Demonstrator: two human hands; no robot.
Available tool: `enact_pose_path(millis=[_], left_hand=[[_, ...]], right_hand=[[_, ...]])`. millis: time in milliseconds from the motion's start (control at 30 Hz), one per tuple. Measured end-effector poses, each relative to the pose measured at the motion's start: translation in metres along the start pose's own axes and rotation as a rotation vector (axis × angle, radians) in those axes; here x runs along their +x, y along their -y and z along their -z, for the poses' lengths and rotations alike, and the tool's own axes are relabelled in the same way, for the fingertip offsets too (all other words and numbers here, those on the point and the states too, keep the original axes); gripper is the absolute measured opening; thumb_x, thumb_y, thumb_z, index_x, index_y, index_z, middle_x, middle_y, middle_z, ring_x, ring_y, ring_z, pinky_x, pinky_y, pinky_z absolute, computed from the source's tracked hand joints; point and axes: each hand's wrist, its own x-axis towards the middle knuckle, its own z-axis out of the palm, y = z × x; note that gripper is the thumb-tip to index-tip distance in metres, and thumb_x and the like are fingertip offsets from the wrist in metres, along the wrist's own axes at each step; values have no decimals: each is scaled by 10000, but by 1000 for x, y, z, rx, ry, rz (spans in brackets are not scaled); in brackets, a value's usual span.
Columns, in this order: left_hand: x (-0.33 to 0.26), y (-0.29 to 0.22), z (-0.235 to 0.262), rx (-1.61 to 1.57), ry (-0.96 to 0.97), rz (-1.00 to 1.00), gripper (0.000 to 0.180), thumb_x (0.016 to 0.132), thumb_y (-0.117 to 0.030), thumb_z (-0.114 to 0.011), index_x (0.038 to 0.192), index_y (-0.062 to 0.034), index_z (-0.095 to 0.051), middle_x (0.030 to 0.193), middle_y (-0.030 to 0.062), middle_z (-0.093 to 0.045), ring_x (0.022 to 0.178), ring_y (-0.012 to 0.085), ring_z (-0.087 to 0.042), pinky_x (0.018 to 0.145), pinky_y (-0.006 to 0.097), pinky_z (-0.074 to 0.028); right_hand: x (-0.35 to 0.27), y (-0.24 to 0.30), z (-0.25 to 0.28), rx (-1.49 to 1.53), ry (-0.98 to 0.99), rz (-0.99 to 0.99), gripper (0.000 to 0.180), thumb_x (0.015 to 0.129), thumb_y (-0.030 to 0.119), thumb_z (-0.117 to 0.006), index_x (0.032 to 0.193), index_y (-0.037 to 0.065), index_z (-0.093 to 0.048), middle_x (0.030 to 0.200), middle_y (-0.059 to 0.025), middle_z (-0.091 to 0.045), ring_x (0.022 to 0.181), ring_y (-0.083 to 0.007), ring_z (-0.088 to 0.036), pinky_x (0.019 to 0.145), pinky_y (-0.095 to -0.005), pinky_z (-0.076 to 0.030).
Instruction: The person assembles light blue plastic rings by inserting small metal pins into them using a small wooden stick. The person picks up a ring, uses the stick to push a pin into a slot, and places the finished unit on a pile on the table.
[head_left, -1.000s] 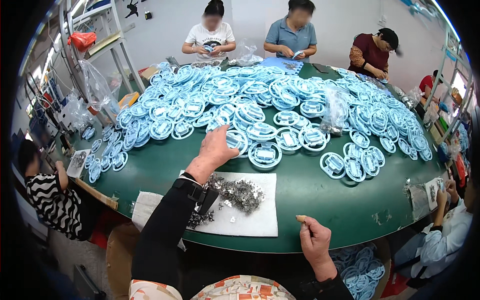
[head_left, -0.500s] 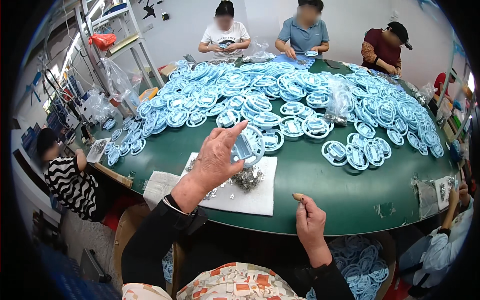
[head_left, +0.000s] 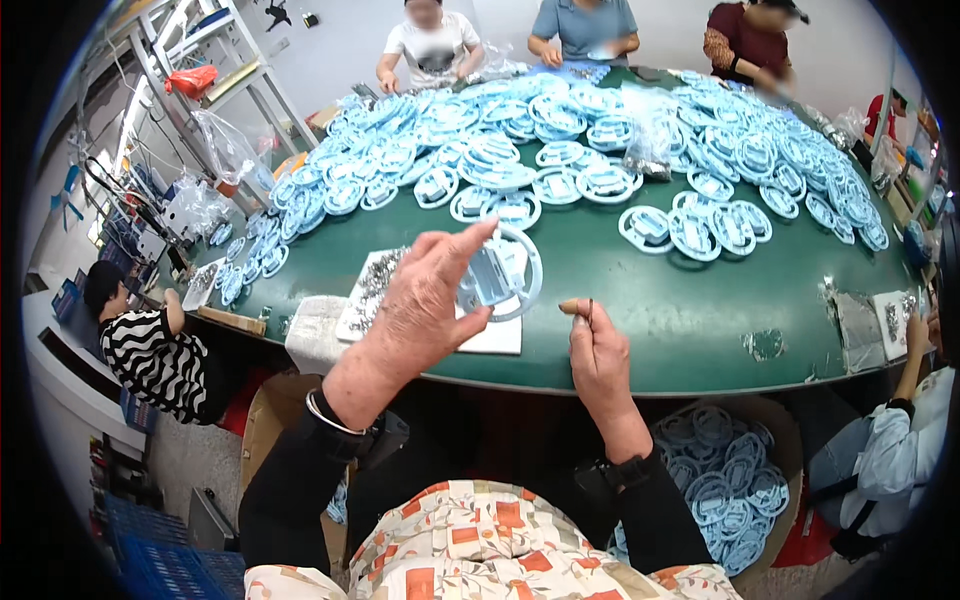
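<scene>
My left hand (head_left: 415, 305) holds a light blue steering-wheel-shaped plastic part (head_left: 495, 275) upright over the table, its edge between thumb and fingers. A rectangular recess shows in the middle of the part. To its right, my right hand (head_left: 602, 350) is closed in a pinch, with a tan cover on one fingertip. A tiny dark thing shows at those fingertips, too small to name. Below the left hand lies a white pad (head_left: 490, 338) bearing a pile of small silvery metal pieces (head_left: 378, 285), partly hidden by that hand.
A large heap of blue wheel parts (head_left: 440, 140) spreads over the green table (head_left: 680, 330). A clear bag (head_left: 650, 140) lies on the heap. Below the table's edge at right, a box (head_left: 785, 480) holds more wheel parts. Several co-workers sit around the table.
My right hand has come up and left, closer to the wheel part. The view has tilted down a little. A far co-worker's hands have moved apart and down to the table.
</scene>
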Motion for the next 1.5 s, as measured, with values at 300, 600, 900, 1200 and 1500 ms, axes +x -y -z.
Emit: enact_pose_path(millis=[300, 600, 900, 1200, 1500], left_hand=[[-7, -13, -4, 3, 2, 29, 922, 704, -24, -787, 1533, -153, -406, 1260, 106, -639, 1195, 295, -576, 1063, 424, -479], [-5, -20, -3, 41, -8, -30, 943, 699, -37, -810, 1538, -158, -398, 1261, 115, -642, 1196, 302, -581, 1056, 424, -477], [-7, -31, 2, 43, 3, -41, 958, 701, -50, -823, 1550, -168, -394, 1275, 124, -638, 1216, 294, -579, 1049, 424, -493], [-13, -32, 7, 57, 15, -35, 935, 712, -57, -818, 1543, -171, -405, 1275, 123, -636, 1225, 295, -576, 1059, 423, -489], [-16, -19, 2, 49, 45, 1, 925, 715, -46, -807, 1541, -163, -406, 1274, 123, -633, 1214, 295, -582, 1049, 416, -491]], right_hand=[[1, 1, 7, 22, 8, 20, 197, 1024, 93, -505, 1120, 11, -656, 646, -110, -546, 558, -172, -540, 577, -331, -457], [1, 0, 7, 3, -5, 41, 187, 1019, 99, -519, 1111, 11, -656, 642, -122, -556, 554, -196, -560, 576, -339, -467], [0, -4, 5, -19, -18, 74, 184, 1016, 112, -521, 1093, 17, -658, 670, -155, -607, 597, -293, -628, 597, -396, -491], [-1, -4, 5, -10, 6, 41, 184, 1007, 101, -524, 1090, 12, -663, 675, -148, -608, 594, -257, -621, 596, -372, -489], [-1, -3, 6, 20, 11, 45, 184, 1006, 85, -527, 1100, -7, -657, 666, -130, -583, 573, -225, -582, 582, -350, -471]])
